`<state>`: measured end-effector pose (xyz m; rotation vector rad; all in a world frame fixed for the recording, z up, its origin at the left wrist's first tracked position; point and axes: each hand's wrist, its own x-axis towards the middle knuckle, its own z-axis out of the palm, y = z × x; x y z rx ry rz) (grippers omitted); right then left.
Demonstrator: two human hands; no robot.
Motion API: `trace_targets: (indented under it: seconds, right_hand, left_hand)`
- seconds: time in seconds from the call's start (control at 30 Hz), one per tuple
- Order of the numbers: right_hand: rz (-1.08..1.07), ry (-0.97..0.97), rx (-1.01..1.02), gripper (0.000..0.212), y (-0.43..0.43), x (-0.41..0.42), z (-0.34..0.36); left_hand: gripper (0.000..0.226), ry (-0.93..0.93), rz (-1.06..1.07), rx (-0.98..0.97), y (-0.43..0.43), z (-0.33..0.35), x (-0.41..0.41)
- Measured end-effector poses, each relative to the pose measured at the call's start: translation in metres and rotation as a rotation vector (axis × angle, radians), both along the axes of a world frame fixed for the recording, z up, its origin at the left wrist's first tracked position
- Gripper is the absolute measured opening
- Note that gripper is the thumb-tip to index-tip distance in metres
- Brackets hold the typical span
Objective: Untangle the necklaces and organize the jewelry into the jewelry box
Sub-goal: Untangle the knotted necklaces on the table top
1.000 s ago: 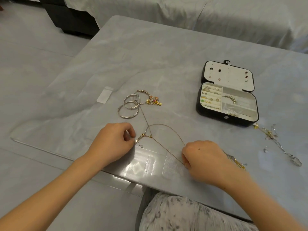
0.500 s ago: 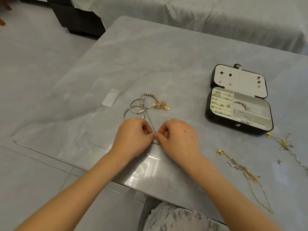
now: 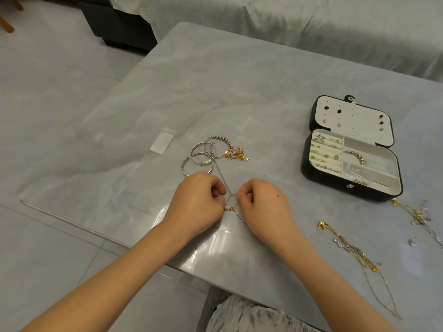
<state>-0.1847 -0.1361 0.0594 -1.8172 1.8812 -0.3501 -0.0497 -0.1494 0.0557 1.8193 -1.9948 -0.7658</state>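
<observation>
The left hand and right hand, pressed together 0.5 s ago, now part slightly, each's curled fingers pinching the thin gold chain necklace on the grey marble table, apparently teasing its knot open.

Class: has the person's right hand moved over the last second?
Yes. The right hand has shifted left, nearer the silver metal bangles, away from the open black jewelry box.
</observation>
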Motion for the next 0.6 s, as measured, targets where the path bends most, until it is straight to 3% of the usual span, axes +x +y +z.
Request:
trace_targets:
  seconds: [0.23, 0.6]
  right_hand:
    - [-0.033, -0.133, 0.059, 0.013, -0.006, -0.006, -0.001]
    - [-0.103, -0.361, 0.087, 0.011, -0.007, -0.012, 0.006]
  left_hand:
    - [0.019, -0.054, -0.059, -0.067, -0.001, -0.003, -0.012]
    - [0.005, -0.046, -0.116, -0.006, -0.007, -0.001, -0.005]
